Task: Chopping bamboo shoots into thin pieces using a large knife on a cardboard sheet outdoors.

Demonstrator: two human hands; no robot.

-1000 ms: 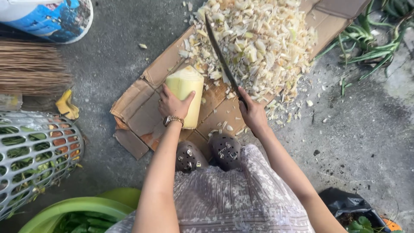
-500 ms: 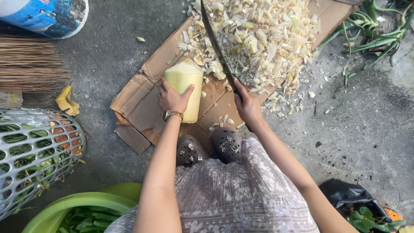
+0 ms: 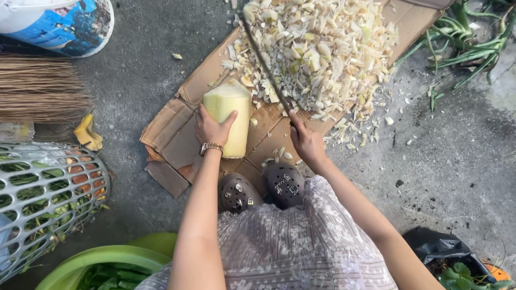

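A thick, pale yellow-green cylindrical stalk section (image 3: 230, 117) with a cut, tapered top stands upright on a flattened sheet of brown cardboard (image 3: 173, 134) just left of the frame's centre. The left hand (image 3: 211, 129), with a metal watch at the wrist, is closed around the stalk's lower left side, thumb across its front. Just to the right, the right hand (image 3: 306, 142) is clenched around the handle of a long dark-bladed knife (image 3: 264, 62); the blade runs up and to the left, its edge lying along the near side of a big heap of pale chopped shavings (image 3: 317, 51) that covers the upper centre of the cardboard. Below the hands, two dark perforated clogs (image 3: 262, 188) rest at the cardboard's lower edge. At left lie a grey plastic lattice basket (image 3: 45, 198) holding green leaves and a bundle of brown broom bristles (image 3: 40, 88); a green plastic basin (image 3: 102, 264) sits at lower left.
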